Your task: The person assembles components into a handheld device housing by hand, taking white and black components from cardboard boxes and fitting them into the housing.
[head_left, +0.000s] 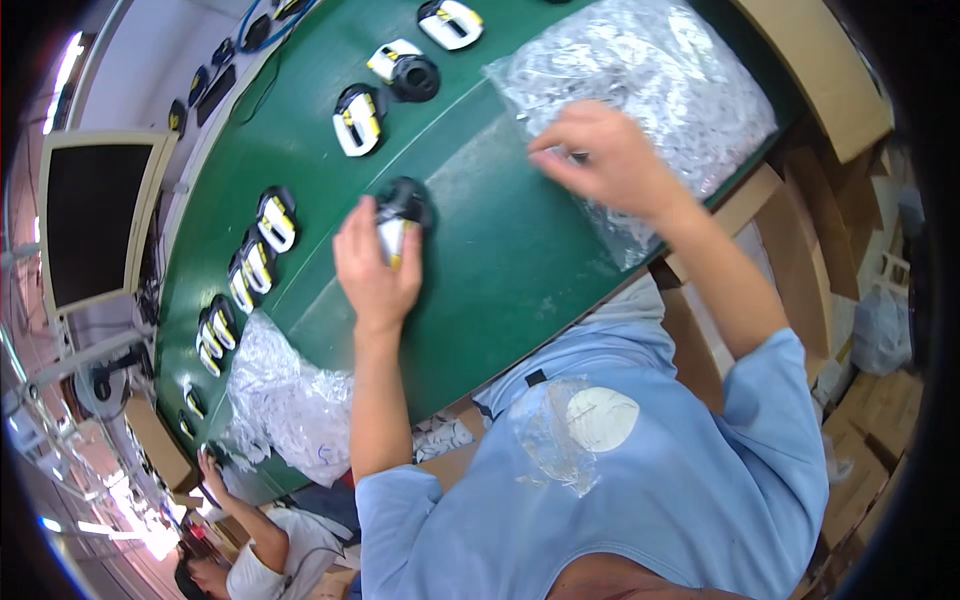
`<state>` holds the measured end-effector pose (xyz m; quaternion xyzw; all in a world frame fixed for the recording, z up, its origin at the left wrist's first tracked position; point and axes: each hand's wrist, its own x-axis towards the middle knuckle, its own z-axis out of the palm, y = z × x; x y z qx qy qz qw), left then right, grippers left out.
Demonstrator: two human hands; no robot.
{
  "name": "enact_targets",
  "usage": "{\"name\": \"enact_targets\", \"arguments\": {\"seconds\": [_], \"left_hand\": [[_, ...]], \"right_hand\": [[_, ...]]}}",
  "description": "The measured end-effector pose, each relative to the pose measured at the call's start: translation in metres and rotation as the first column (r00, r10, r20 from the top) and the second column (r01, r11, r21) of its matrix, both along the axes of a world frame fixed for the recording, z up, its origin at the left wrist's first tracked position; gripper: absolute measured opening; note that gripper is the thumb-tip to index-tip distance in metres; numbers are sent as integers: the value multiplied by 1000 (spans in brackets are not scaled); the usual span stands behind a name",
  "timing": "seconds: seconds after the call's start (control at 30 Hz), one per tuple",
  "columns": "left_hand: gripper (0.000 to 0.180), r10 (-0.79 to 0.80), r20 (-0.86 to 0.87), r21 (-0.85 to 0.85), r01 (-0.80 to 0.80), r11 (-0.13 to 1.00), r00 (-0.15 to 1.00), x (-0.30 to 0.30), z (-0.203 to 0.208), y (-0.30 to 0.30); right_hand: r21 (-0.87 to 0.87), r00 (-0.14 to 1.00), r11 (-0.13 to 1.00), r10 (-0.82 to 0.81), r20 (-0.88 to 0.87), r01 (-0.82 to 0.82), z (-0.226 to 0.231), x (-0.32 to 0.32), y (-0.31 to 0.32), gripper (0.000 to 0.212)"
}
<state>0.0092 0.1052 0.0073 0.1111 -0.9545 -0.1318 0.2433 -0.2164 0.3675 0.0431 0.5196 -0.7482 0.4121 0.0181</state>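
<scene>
My left hand is wrapped round a black, white and yellow device, a rounded black end pointing away from me. It is held at the green tabletop; the motion blurs it a little. Over the near edge of a big clear plastic bag, my right hand is closed in a pinch. A small dark spot shows between its fingers, too small to name. The bag is full of small pale pieces I cannot make out singly.
Similar devices stand along the table's far side and to the left. Another plastic bag lies left of my left arm. A monitor stands at far left. Cardboard boxes are at right. Another person works at lower left.
</scene>
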Motion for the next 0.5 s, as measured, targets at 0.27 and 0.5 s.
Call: {"name": "enact_targets", "arguments": {"seconds": [0.27, 0.5], "left_hand": [[75, 313, -59, -303, -316, 899, 948, -37, 14, -111], [91, 306, 171, -84, -296, 952, 937, -126, 18, -63]], "right_hand": [[523, 962, 852, 151, -229, -9, 23, -42, 25, 21], [724, 901, 689, 296, -317, 28, 27, -37, 20, 25]]}}
